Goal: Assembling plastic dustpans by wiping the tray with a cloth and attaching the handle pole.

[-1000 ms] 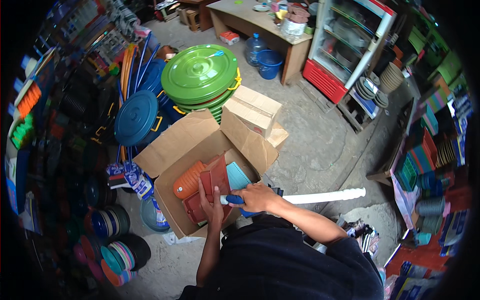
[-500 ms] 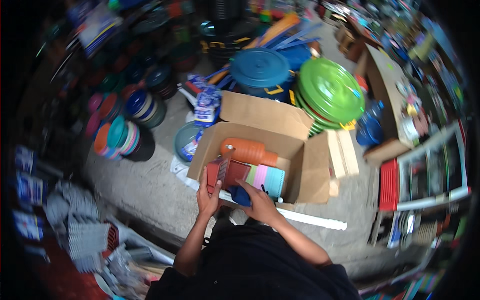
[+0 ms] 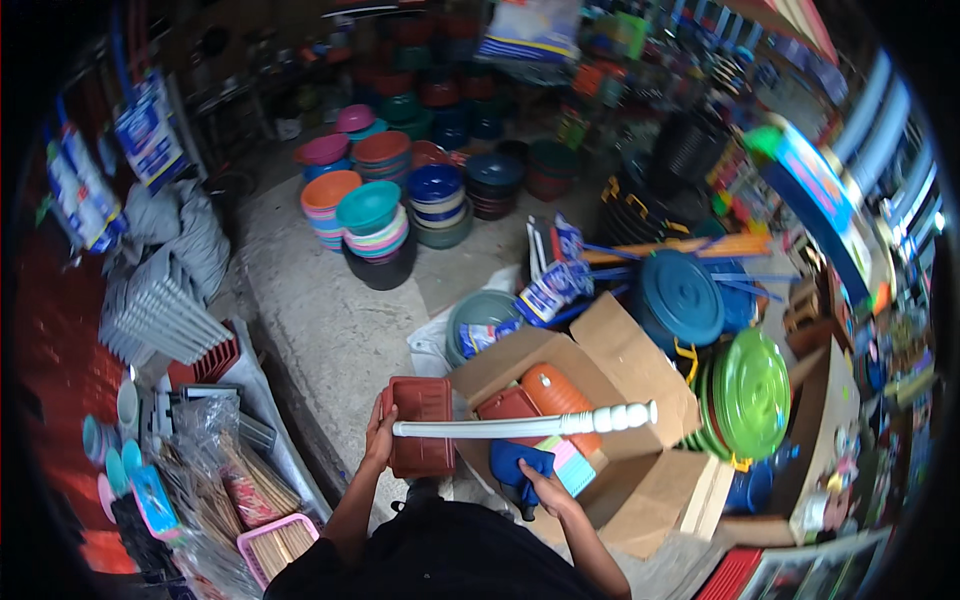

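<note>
My left hand (image 3: pixel 379 436) grips the left side of a reddish-brown rectangular plastic planter (image 3: pixel 421 400), left of an open cardboard box (image 3: pixel 640 350). My right hand (image 3: pixel 549 492) is closed on a bunched dark blue cloth (image 3: pixel 512 463) at the box's near side. A white turned pole (image 3: pixel 520 427) crosses in front of the planter and the box; what bears it cannot be made out. Inside the box lie orange stacked pots (image 3: pixel 552 392), another reddish-brown planter (image 3: pixel 507 404) and pastel ribbed containers (image 3: pixel 574 470).
A grey-green basin (image 3: pixel 478 318) with blue packets stands behind the box. Lidded blue (image 3: pixel 682 297) and green tubs (image 3: pixel 752 393) are at the right. Stacked basins (image 3: pixel 370 207) stand farther back. On the left are grey stacked trays (image 3: pixel 168 310) and a pink basket (image 3: pixel 278 548).
My left hand has brought the planter out of the box to its left. My right hand still holds the blue cloth. The view has swung left.
</note>
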